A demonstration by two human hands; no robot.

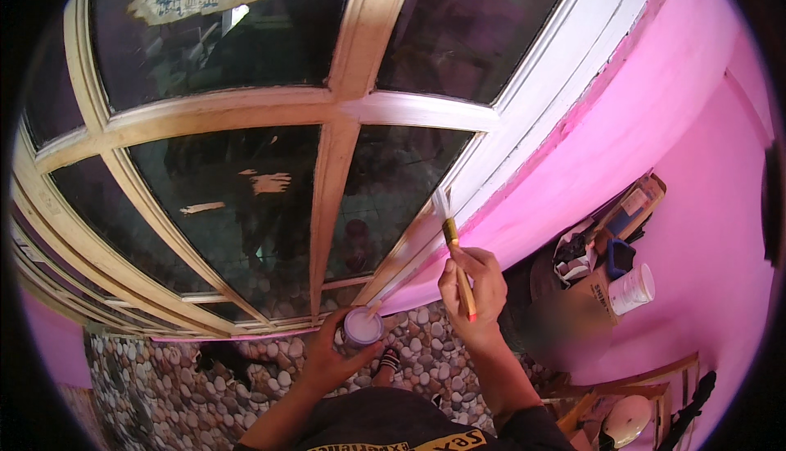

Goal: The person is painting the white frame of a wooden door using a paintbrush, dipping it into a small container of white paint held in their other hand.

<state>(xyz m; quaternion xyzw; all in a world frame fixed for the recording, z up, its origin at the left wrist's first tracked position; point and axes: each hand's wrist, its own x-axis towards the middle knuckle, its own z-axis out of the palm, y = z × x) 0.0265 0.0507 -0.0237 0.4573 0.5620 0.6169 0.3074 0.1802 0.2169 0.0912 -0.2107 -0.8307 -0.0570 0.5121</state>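
Observation:
My right hand [477,291] is closed round the wooden handle of a paintbrush [458,269]. The pale bristles rest on the right-hand upright of a wooden window frame [336,164], where white paint meets bare yellowish wood. Fresh white covers the upper part of that upright and the right half of the crossbar; the rest of the frame is tan. In my left hand [334,350] is a small open cup of white paint [363,328], held low in front of my body. A thin stick leans out of the cup. Dark glass panes [229,197] fill the frame.
A pink wall [696,156] adjoins the frame on the right. Against it stand cardboard boxes, a white tub [631,289] and wooden pieces [606,406] with a pale round helmet-like object [627,420]. The floor is pebble-patterned [164,377]. A sandalled foot [388,364] shows below the cup.

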